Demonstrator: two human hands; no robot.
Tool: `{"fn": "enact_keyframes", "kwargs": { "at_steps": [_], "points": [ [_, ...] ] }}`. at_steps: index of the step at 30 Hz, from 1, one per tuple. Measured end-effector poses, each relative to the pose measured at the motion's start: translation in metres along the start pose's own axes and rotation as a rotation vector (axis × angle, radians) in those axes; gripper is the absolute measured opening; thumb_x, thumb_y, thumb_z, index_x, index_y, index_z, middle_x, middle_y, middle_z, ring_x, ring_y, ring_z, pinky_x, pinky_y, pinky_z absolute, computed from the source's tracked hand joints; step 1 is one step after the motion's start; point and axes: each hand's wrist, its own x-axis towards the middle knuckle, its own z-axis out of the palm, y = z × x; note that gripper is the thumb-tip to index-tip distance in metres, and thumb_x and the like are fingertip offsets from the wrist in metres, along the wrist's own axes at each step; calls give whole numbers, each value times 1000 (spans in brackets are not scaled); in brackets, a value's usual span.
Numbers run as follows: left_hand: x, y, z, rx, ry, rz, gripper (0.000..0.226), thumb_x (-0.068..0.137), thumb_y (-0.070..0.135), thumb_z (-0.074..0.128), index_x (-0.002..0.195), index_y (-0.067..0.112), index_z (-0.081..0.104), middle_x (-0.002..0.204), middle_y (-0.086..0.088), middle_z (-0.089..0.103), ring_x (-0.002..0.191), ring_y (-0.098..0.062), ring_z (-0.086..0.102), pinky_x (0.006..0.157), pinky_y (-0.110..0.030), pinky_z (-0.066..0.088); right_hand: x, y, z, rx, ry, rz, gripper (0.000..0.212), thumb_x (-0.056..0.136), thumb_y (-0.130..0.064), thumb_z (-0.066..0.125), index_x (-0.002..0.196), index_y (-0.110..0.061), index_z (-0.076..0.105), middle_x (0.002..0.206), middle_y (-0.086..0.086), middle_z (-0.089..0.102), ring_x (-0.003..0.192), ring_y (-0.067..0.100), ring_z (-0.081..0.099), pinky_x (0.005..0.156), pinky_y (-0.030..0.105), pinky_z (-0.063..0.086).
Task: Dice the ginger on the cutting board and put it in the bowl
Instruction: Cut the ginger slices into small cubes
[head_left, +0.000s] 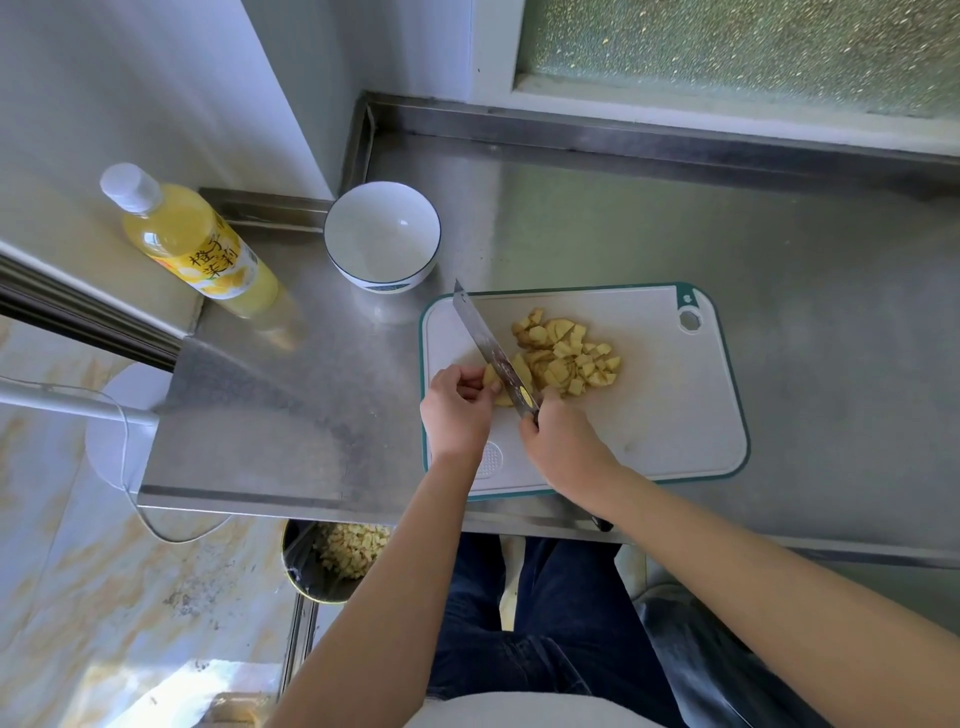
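A white cutting board with a teal rim lies on the steel counter. On it sits a heap of yellow ginger pieces, several of them diced. My left hand pinches an uncut ginger slice at the heap's left end. My right hand grips the handle of a knife, whose blade rests across that slice and points to the far left. An empty white bowl with a dark rim stands beyond the board's far left corner.
A bottle of yellow drink leans at the counter's left side. A steel counter runs to a raised back edge under a frosted window. Below the front edge, a bin holds pale chopped scraps. My legs show under the counter.
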Motion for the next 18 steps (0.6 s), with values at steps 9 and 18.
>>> {"fn": "enact_keyframes", "kwargs": {
  "at_steps": [9, 18],
  "points": [
    [0, 7, -6, 15, -44, -19, 14, 80, 3, 66, 94, 7, 66, 86, -3, 65, 71, -10, 55, 59, 0, 39, 4, 6, -7, 73, -15, -1, 17, 96, -16, 42, 94, 0, 50, 66, 6, 48, 55, 17, 42, 53, 30, 31],
    [0, 9, -11, 42, -56, -73, 10, 80, 9, 67, 90, 7, 67, 75, 4, 60, 68, -9, 53, 54, -2, 38, -7, 3, -16, 104, 29, -52, 11, 96, -16, 42, 87, -9, 42, 63, -1, 43, 50, 11, 38, 44, 20, 28]
  ]
}}
